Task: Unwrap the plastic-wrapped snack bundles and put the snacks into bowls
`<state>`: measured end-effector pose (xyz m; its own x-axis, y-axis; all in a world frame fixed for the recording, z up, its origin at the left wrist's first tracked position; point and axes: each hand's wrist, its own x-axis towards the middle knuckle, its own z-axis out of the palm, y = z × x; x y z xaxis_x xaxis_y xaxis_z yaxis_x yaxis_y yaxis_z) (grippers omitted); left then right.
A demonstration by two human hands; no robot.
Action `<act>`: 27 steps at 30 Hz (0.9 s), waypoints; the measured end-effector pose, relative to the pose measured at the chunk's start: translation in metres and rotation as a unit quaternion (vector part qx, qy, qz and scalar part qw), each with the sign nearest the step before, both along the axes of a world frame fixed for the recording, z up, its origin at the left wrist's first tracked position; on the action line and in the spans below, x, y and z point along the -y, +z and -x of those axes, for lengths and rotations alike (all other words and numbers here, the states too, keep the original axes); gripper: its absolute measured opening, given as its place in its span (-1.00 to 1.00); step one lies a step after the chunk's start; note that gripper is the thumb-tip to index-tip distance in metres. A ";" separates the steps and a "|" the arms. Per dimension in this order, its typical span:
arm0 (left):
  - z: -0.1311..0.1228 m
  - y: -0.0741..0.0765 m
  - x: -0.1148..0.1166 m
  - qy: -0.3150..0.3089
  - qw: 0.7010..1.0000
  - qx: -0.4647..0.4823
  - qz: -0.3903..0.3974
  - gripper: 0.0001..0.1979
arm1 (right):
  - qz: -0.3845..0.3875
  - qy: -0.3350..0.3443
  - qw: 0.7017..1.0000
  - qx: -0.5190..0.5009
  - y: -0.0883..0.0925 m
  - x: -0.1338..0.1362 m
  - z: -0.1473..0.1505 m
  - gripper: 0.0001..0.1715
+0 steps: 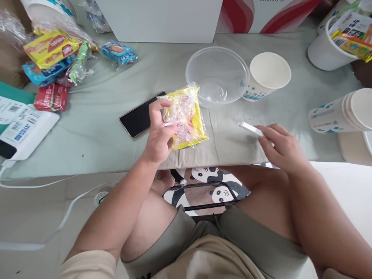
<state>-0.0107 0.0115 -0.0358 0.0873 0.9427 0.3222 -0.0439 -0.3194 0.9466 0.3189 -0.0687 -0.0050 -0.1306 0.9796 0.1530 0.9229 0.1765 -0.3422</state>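
Note:
My left hand [159, 133] pinches the left edge of a yellow packet [187, 116] in clear plastic wrap, held up over the front part of the table. In my right hand [280, 147] is a slim white tool [251, 128], its narrow tip pointing left towards the packet without touching it. Behind the packet stands a clear round plastic bowl [216, 75], with a white paper cup [270, 75] just to its right. A dark phone [135, 119] lies flat, partly hidden behind my left hand.
Wrapped snacks [52, 50] are heaped at the back left, a blue packet [119, 52] beside them. A white device with a cable [31, 135] lies at the left edge. Stacked cups [334, 116] and a filled tub [325, 50] occupy the right. A white box [162, 19] stands behind.

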 end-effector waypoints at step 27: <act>-0.012 -0.009 0.006 0.003 0.988 -0.143 -0.051 -0.60 | -0.143 0.236 0.950 -0.149 -0.006 -0.014 0.136 -0.86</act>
